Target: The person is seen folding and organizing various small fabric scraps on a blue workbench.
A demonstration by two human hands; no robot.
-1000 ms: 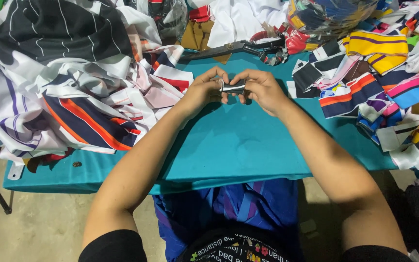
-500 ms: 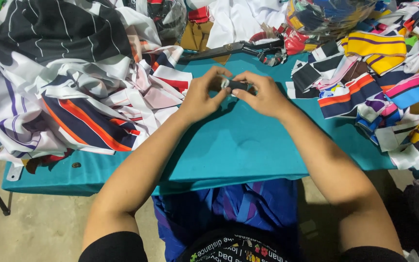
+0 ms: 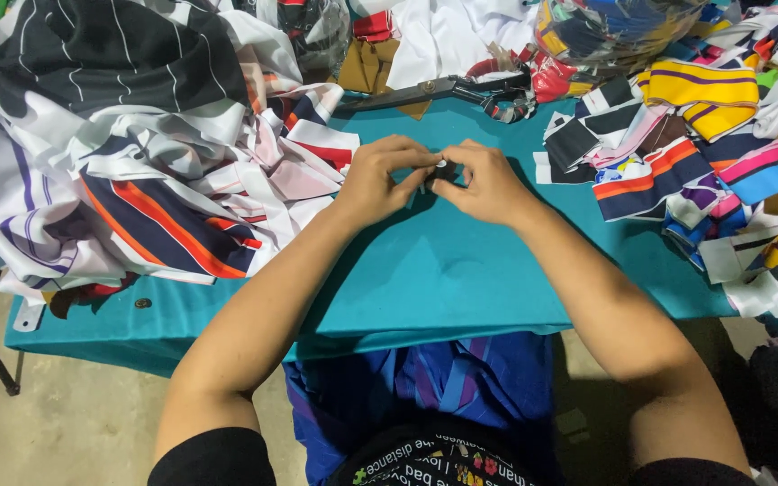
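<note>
Pinching small dark piece (image 3: 437, 171) | left hand (image 3: 380, 180), right hand (image 3: 488, 184) fingers clamped | teal table (image 3: 461, 270)

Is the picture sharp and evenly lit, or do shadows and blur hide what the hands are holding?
Head view: bright, even light, little glare; soft shadows fall under both forearms on the teal tablecloth. The left hand and right hand are sharp, but the small dark piece they pinch is too tiny and covered to identify.
</note>
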